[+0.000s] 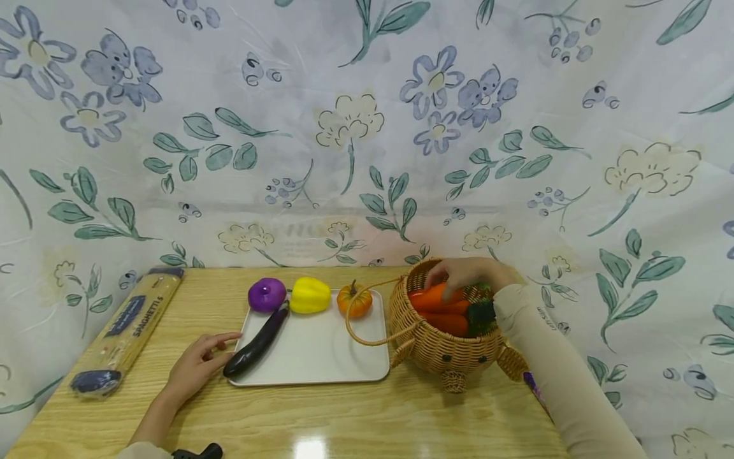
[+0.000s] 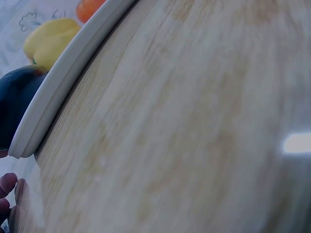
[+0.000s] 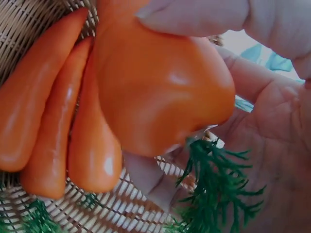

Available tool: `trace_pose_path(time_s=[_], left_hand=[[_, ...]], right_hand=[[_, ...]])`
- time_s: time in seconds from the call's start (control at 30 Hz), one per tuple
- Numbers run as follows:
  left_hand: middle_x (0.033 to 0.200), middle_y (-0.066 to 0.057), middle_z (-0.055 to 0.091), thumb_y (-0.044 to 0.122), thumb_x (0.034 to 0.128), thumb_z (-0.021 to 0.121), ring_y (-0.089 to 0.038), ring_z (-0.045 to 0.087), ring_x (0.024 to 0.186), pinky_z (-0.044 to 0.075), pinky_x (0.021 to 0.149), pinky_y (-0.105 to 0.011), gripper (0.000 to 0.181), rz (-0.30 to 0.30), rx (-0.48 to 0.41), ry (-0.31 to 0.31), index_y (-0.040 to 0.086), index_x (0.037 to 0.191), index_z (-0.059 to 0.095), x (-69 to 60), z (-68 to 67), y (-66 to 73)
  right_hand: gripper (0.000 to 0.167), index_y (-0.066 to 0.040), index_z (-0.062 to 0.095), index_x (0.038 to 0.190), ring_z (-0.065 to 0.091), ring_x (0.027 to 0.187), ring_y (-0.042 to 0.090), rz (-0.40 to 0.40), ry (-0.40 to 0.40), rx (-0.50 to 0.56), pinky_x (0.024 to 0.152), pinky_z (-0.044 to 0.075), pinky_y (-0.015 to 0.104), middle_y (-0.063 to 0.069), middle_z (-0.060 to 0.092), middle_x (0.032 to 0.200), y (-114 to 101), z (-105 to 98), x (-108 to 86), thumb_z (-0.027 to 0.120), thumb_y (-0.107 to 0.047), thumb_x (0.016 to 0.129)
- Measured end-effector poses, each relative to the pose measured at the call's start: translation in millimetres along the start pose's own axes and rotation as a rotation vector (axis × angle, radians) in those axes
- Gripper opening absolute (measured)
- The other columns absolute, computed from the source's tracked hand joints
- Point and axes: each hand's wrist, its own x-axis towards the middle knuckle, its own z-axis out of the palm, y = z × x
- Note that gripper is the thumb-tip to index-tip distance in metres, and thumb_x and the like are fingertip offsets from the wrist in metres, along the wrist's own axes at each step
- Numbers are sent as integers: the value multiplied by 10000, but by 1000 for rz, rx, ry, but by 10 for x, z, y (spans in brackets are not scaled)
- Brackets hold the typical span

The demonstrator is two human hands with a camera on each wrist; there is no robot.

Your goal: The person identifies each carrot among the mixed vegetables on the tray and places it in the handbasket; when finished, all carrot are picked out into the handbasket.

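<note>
My right hand (image 1: 461,274) reaches over the rim of a wicker basket (image 1: 444,350) and grips an orange carrot (image 3: 160,87). The right wrist view has the thumb on top and fingers behind it, beside its green fronds (image 3: 214,179). Three more carrots (image 3: 95,150) lie beside it in the basket. My left hand (image 1: 197,363) lies at the left edge of a white tray (image 1: 327,363), fingers loosely extended, beside an eggplant (image 1: 258,344). Also on the tray are a purple onion-like vegetable (image 1: 266,295), a yellow bell pepper (image 1: 310,295) and a small orange pumpkin (image 1: 353,302).
A pack of spaghetti (image 1: 129,331) lies on the wooden table (image 1: 321,417) at the left. The basket's handle (image 1: 367,343) hangs over the tray's right side. Part of a purple package (image 1: 536,390) shows by the right sleeve. Floral cloth (image 1: 321,159) hangs behind.
</note>
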Motion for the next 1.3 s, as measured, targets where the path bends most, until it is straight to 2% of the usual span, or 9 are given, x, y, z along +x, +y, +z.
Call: trace_pose_path(time_s=[0.33, 0.43, 0.57, 0.7, 0.8, 0.93, 1.03, 1.17, 1.3], left_hand=[[958, -23, 560, 201, 913, 710, -58, 403, 675, 330, 597, -260, 327, -1, 10, 3, 128, 1231, 695, -9, -17, 19], [959, -23, 560, 205, 917, 706, -61, 403, 677, 331, 597, -261, 326, -6, 8, -1, 127, 1234, 693, -10, -21, 19], [957, -25, 561, 204, 918, 706, -64, 404, 673, 332, 596, -262, 326, -8, 2, -3, 124, 1234, 692, -16, -19, 21], [954, -27, 561, 199, 913, 710, -64, 403, 667, 331, 595, -262, 327, -10, 3, -1, 124, 1231, 694, -27, -23, 25], [955, -26, 563, 198, 911, 712, -62, 403, 670, 331, 596, -261, 328, -11, 5, 0, 128, 1231, 695, -38, -21, 22], [951, -23, 563, 187, 910, 714, -58, 407, 670, 334, 595, -258, 327, -2, -2, 2, 128, 1231, 694, -57, -17, 26], [947, -22, 564, 180, 906, 718, -53, 409, 670, 334, 595, -253, 323, 5, -6, 5, 131, 1224, 697, -71, -19, 41], [948, -19, 569, 169, 898, 724, -50, 409, 669, 332, 595, -251, 318, 8, -11, 11, 131, 1213, 702, -85, -28, 50], [941, -14, 567, 164, 898, 722, -50, 412, 673, 337, 597, -255, 321, 9, -13, 14, 130, 1216, 701, -104, -34, 38]], right_hand=[[462, -11, 614, 1206, 466, 854, 184, 75, -70, -35, 705, 416, 291, 113, 531, 1104, 58, 92, 92, 696, -9, 752], [459, -32, 616, 1197, 462, 849, 174, 101, -95, -82, 692, 409, 282, 93, 526, 1097, 81, 123, 132, 700, -15, 746], [502, -68, 615, 1228, 458, 942, 201, 142, -111, -155, 747, 432, 296, 87, 518, 1172, 101, 155, 172, 721, -36, 739], [580, -38, 563, 1321, 489, 1130, 264, 192, -127, -163, 901, 482, 379, 143, 510, 1337, 87, 220, 169, 725, -34, 765], [556, -34, 557, 1318, 521, 1118, 270, 254, -125, -162, 854, 520, 402, 156, 507, 1368, 96, 292, 170, 719, -36, 786], [510, -74, 581, 1265, 526, 888, 198, 307, -132, -183, 649, 494, 320, 112, 544, 1277, 115, 365, 183, 746, -54, 782], [494, -92, 599, 1232, 509, 858, 182, 301, -136, -234, 663, 478, 315, 80, 561, 1207, 105, 406, 183, 777, -71, 772], [433, -116, 625, 1156, 507, 957, 206, 293, -122, -290, 782, 493, 368, 56, 573, 1168, 87, 461, 176, 788, -75, 757], [286, -126, 664, 1009, 536, 862, 199, 293, -136, -287, 715, 497, 345, 44, 615, 1024, 80, 505, 195, 763, -30, 758]])
